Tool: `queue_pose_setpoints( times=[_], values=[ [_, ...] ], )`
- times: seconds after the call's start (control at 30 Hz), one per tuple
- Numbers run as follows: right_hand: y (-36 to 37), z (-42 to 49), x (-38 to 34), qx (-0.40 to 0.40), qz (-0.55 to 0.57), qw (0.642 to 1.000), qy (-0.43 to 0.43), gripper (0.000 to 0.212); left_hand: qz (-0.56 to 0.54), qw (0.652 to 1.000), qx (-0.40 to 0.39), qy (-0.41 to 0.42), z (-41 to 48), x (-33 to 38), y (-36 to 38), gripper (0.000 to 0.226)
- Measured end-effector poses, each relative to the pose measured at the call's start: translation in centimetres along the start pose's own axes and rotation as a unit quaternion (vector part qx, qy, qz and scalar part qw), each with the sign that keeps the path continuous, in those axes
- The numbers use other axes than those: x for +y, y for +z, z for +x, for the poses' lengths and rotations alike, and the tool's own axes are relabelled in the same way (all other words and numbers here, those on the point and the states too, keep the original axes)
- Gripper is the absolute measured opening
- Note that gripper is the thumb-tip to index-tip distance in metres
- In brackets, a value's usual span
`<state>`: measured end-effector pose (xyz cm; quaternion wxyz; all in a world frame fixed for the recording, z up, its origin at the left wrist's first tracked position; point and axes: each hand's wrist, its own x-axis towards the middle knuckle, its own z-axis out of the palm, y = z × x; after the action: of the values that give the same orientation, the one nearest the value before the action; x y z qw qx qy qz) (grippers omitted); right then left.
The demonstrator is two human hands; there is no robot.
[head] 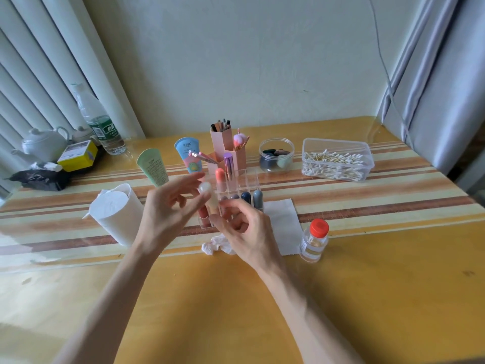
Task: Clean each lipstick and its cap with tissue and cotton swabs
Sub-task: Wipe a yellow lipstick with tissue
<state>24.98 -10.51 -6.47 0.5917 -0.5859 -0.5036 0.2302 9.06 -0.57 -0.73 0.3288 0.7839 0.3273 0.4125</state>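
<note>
My left hand (168,208) pinches the frosted white cap (205,187) of a pale lipstick (212,203). My right hand (244,227) grips the lipstick's lower end with thumb and fingers. Both hands hover over a clear acrylic organizer (249,182) holding several lipsticks, among them a coral one (220,177), a purple one (228,161) and dark blue ones (246,197). A crumpled tissue (214,245) lies below my right hand, beside a flat tissue sheet (284,219). Cotton swabs fill a clear box (337,160) at the back right.
A tissue roll (115,211) stands left of my hands. A small red-capped bottle (315,240) stands at the right. Behind are two tubes (154,168), a pink brush holder (223,145), a sponge jar (275,156), a water bottle (99,122), a teapot (43,144) and a yellow box (77,156).
</note>
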Motion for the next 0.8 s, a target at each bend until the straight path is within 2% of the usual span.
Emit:
queue_pose_setpoints(
  times=[0.23, 0.43, 0.57, 0.7, 0.8],
  values=[
    [0.5, -0.5, -0.1, -0.008, -0.013, 0.999, -0.046, 0.034, -0.022, 1.000, 0.000, -0.004, -3.8, 0.3, 0.6, 0.019],
    [1.0, -0.8, 0.2, -0.049, -0.066, 0.994, -0.070, 0.039, -0.119, 0.984, 0.112, -0.077, -6.0, 0.5, -0.4, 0.020],
    [1.0, -0.8, 0.4, -0.042, -0.057, 0.996, -0.049, 0.033, -0.047, 0.988, 0.104, -0.102, -7.0, -1.9, -2.1, 0.021],
    [1.1, -0.7, 0.1, -0.027, -0.028, 0.999, -0.015, 0.031, 0.076, 0.989, 0.065, -0.106, -8.5, -4.6, -2.6, 0.036],
    [1.1, -0.6, 0.2, -0.014, -0.012, 1.000, -0.003, 0.032, 0.156, 0.981, 0.051, -0.106, -9.1, -4.8, -2.5, 0.032]
  ],
)
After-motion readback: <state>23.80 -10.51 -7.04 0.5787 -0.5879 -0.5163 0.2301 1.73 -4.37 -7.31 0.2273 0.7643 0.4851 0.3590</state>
